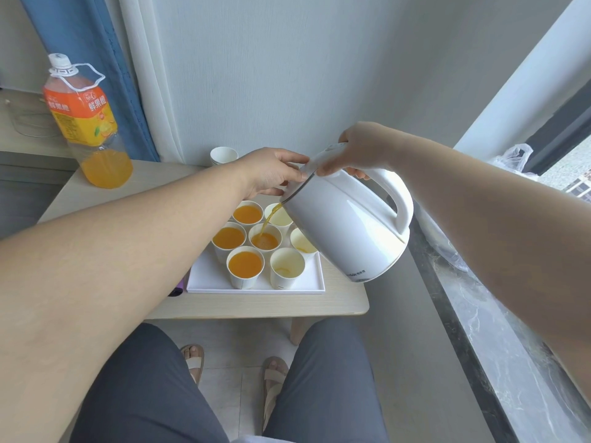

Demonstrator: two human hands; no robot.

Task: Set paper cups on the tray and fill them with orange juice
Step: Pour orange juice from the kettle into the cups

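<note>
A white tray (pixel 307 284) on the small table carries several paper cups. Three cups (pixel 245 265) hold orange juice up to near the rim. A thin stream of juice runs from the spout of a tilted white kettle (pixel 345 225) into the middle cup (pixel 265 240), which is partly filled. Three cups (pixel 287 266) on the right side are almost empty. My right hand (pixel 361 153) grips the kettle's handle at its top. My left hand (pixel 271 172) holds the kettle's lid edge with its fingertips.
A large orange juice bottle (pixel 86 123), about a quarter full, stands at the table's back left. A stack of spare paper cups (pixel 223 156) sits by the wall. A dark marble sill (pixel 499 330) runs along the right. My legs are below the table's front edge (pixel 256 306).
</note>
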